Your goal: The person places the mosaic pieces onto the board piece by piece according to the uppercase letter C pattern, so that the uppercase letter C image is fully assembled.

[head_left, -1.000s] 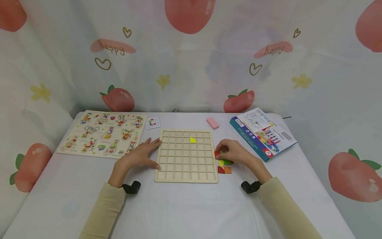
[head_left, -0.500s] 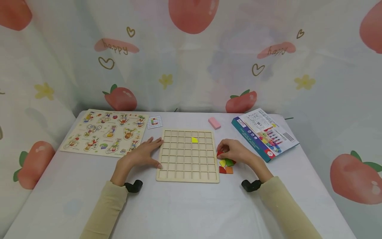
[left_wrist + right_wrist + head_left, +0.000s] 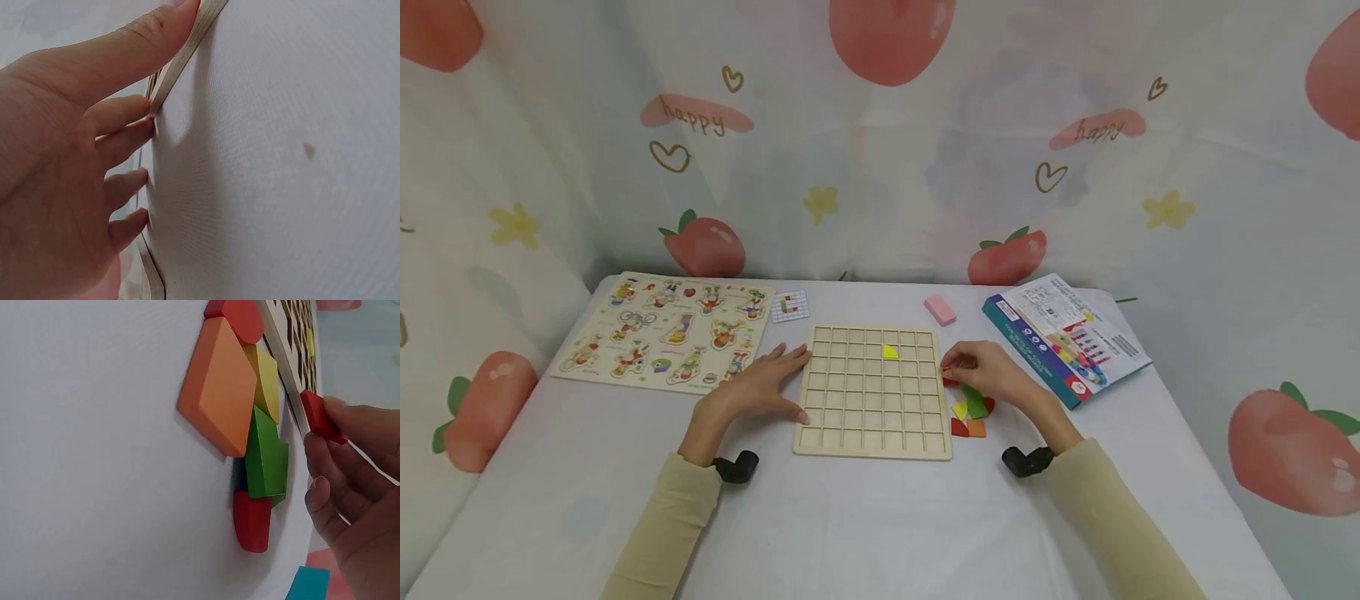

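A wooden grid board [image 3: 871, 400] lies mid-table, with a yellow tile [image 3: 890, 352] in one cell of its upper right part. My left hand [image 3: 752, 390] rests at the board's left side, fingers spread, thumb on its edge near the lower left corner. At the right side my right hand [image 3: 988, 370] pinches a small red tile [image 3: 321, 417] between thumb and fingers, close to the board's edge. Below that hand lie loose tiles: orange [image 3: 226, 394], yellow [image 3: 265, 380], green [image 3: 265, 456] and red [image 3: 252, 524]. In the left wrist view, the fingertips touch or nearly touch the board's side.
A picture puzzle board [image 3: 658, 346] lies at the back left, beside a small patterned card [image 3: 790, 306]. Behind the grid board is a pink block [image 3: 940, 310]. To the right sits a printed box [image 3: 1067, 337]. A patterned curtain [image 3: 880, 167] hangs behind the table.
My right hand has drawn slightly back from the pile toward the board's edge with the red tile, uncovering more of the green tile. The left hand keeps its place on the board.
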A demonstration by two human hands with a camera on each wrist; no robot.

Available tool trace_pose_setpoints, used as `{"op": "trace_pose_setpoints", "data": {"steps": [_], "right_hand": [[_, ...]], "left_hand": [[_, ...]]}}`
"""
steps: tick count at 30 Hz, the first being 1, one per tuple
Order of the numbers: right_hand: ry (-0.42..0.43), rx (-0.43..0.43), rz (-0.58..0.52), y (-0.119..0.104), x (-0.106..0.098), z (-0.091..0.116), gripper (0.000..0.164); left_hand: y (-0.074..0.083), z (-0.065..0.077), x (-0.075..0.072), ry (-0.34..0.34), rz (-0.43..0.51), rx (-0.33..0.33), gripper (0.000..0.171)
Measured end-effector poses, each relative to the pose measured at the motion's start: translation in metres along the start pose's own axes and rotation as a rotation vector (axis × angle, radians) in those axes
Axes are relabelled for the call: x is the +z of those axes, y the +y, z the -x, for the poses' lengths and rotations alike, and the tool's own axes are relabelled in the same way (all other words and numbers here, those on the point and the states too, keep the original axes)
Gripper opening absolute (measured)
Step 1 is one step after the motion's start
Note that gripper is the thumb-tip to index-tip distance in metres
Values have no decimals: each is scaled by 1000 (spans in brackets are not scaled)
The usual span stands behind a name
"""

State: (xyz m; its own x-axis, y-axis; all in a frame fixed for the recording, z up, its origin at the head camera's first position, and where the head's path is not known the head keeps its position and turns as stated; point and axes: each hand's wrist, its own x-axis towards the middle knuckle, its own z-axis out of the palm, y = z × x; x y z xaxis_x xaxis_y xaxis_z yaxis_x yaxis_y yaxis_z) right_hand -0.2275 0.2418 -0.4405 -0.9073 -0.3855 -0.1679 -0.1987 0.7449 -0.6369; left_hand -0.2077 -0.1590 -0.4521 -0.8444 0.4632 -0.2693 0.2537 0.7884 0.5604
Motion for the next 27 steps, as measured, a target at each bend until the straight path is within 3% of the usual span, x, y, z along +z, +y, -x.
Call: {"op": "trace_pose_setpoints", "data": {"steps": [6, 27], "right_hand": [[22, 24, -44, -8, 1, -7, 23], [75, -59, -136, -29, 19, -39, 23]], "left_hand": [[0, 0, -1, 2, -6, -13, 108], [-2, 1, 0, 6, 21, 9, 108]]}}
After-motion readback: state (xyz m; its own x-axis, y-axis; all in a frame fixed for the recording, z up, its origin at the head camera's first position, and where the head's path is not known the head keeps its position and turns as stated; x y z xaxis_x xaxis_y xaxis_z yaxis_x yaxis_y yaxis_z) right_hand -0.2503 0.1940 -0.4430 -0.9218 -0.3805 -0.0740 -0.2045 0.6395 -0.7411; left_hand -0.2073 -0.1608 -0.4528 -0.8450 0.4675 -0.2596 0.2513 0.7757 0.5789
